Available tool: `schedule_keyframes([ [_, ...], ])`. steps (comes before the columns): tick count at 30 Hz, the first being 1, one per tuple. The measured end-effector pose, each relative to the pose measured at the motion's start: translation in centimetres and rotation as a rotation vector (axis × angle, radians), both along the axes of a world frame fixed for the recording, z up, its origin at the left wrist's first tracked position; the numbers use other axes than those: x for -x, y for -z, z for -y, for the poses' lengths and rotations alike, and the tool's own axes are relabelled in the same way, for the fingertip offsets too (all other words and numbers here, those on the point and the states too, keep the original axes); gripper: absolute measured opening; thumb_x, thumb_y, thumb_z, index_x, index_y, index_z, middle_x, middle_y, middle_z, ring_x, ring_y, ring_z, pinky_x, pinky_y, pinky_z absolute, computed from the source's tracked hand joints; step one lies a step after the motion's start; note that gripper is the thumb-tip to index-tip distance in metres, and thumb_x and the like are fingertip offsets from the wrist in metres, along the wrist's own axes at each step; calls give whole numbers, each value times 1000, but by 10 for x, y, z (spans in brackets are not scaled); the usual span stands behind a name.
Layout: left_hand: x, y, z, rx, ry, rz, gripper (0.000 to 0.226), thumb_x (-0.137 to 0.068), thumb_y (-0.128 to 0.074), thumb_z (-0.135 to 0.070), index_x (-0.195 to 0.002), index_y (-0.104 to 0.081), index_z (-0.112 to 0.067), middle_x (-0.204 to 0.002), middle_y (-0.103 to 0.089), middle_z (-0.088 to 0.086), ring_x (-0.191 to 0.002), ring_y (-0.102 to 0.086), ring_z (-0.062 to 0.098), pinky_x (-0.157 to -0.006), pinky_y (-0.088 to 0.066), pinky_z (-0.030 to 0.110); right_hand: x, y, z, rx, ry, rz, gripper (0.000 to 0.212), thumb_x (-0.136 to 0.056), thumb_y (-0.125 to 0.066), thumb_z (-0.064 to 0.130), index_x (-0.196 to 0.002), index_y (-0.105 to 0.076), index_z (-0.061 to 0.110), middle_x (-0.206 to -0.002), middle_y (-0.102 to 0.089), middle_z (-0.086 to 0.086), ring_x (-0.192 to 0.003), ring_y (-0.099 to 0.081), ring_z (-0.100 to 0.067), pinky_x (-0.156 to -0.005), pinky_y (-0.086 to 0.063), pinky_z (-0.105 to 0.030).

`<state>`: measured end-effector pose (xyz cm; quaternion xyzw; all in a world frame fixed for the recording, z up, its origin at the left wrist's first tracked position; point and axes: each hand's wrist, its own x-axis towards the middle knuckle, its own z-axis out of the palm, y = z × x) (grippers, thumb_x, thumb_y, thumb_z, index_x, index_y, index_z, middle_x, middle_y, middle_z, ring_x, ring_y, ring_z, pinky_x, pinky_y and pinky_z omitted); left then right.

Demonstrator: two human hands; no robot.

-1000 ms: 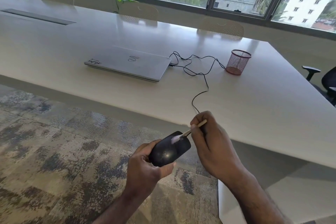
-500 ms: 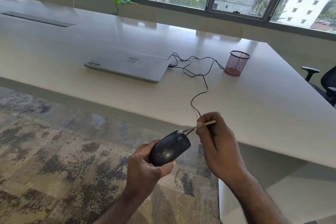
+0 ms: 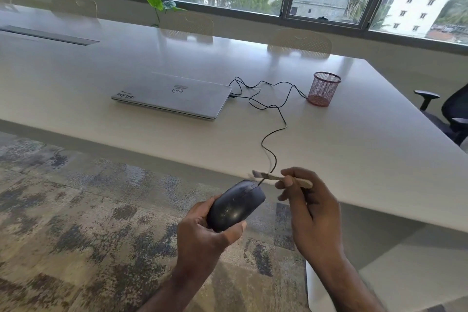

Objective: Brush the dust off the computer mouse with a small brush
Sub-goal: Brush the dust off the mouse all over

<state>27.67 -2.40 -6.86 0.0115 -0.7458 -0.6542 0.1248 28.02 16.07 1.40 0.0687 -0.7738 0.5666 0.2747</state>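
A black wired computer mouse point(image 3: 235, 204) is held in the air in front of the table edge, gripped from below by my left hand point(image 3: 205, 238). My right hand point(image 3: 309, 210) pinches a small brush point(image 3: 283, 178) with a light wooden handle. Its blurred pale bristles sit just above and beyond the mouse's front end, apart from the shell. The mouse's black cable point(image 3: 271, 119) runs up over the table edge and loops toward the laptop.
A closed silver laptop point(image 3: 174, 95) lies on the white table point(image 3: 354, 149). A red mesh pen cup point(image 3: 324, 88) stands to the right of it. A black office chair point(image 3: 448, 114) is at the far right. Patterned carpet lies below my hands.
The brush has swept from the mouse's back toward its front and lifted off past the front end. My right hand moved right and up; the left hand keeps the mouse steady.
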Motion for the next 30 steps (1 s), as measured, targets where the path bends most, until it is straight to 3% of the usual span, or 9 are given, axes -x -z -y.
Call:
schedule_keyframes([
  [2,-1,-6,-4,-12,-19,-3,55,-49,-89,-46,-102,-80,-36,-92,-80,0,-79,-77,17,-67,-66,42,-2,9,3,41,-8,4,13,-96,-57,44,-102,-69,43,-92,-77,7,-80,-74,-15,-66,-58,-34],
  [4,-1,-11,-9,-19,-39,-18,60,-47,-87,-48,-104,-79,-34,-95,-80,-2,-80,-77,13,-65,-65,31,-5,20,8,69,-21,10,13,-98,-60,38,-101,-70,45,-94,-77,5,-82,-72,-16,-68,-59,-43],
  [7,0,-19,-18,-62,-66,-41,56,-46,-87,-46,-101,-77,-39,-98,-79,-6,-82,-78,11,-67,-63,23,-7,27,15,159,-44,-3,21,-99,-60,29,-103,-72,45,-103,-77,5,-91,-72,-14,-74,-63,-43],
  [14,2,-28,-33,-121,-18,-57,56,-52,-90,-40,-106,-75,-35,-102,-80,2,-90,-79,22,-78,-65,39,-2,32,15,299,-80,-35,23,-100,-57,19,-105,-74,33,-107,-76,-3,-104,-72,-21,-91,-59,-55],
  [19,1,-32,-36,-213,147,61,61,-56,-92,-16,-112,-74,-30,-90,-83,2,-79,-81,20,-67,-62,25,4,34,8,351,-55,-42,28,-100,-56,13,-104,-75,32,-107,-76,-7,-109,-71,-30,-98,-54,-60],
  [24,4,-43,-34,-368,220,214,53,-61,-87,-30,-111,-77,-15,-95,-84,7,-87,-82,23,-70,-63,23,9,31,-3,375,-26,-55,24,-100,-57,13,-104,-75,29,-104,-77,-8,-106,-71,-35,-97,-54,-61],
  [27,11,-48,-29,-520,253,352,39,-79,-88,-28,-105,-75,-2,-99,-82,20,-86,-80,29,-67,-64,28,9,29,-7,360,-18,-44,22,-99,-58,15,-103,-75,29,-104,-77,-8,-105,-72,-32,-97,-54,-61],
  [30,19,-52,-26,-623,308,458,45,-82,-76,-28,-109,-67,7,-106,-77,31,-86,-80,32,-67,-65,33,7,29,-9,356,-45,-27,23,-100,-57,15,-104,-75,29,-103,-78,-7,-106,-73,-31,-99,-54,-57],
])
